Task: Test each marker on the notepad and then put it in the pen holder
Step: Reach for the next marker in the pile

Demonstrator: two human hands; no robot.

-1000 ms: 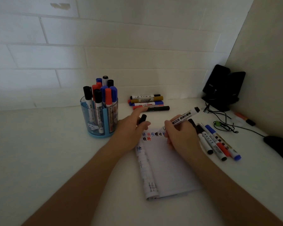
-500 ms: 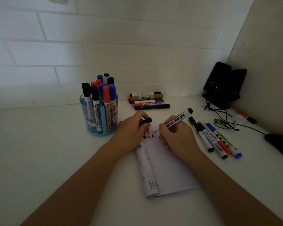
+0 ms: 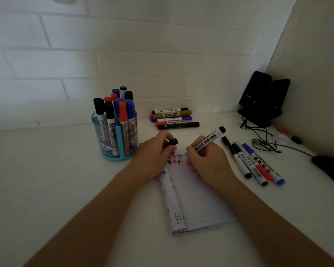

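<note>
White bench (image 3: 46, 180) on which an open notepad (image 3: 197, 199) is laid, taken as landmark. Behind and left of the notepad, a blue holder (image 3: 114, 139) is filled with upright capped markers. The right hand (image 3: 206, 160) is rested on the notepad's far end, fingers curled round a black marker (image 3: 208, 140), which is held tilted with its tip down by the coloured test marks (image 3: 175, 157). The left hand (image 3: 152, 157) is laid at the notepad's far left corner, a black cap (image 3: 171, 142) pinched in its fingers. A stack (image 3: 174, 118) of markers is seen behind the notepad, a row (image 3: 253, 162) just right of it.

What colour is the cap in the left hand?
Black; the cap shows best in the head view, pinched by the left hand.
</note>
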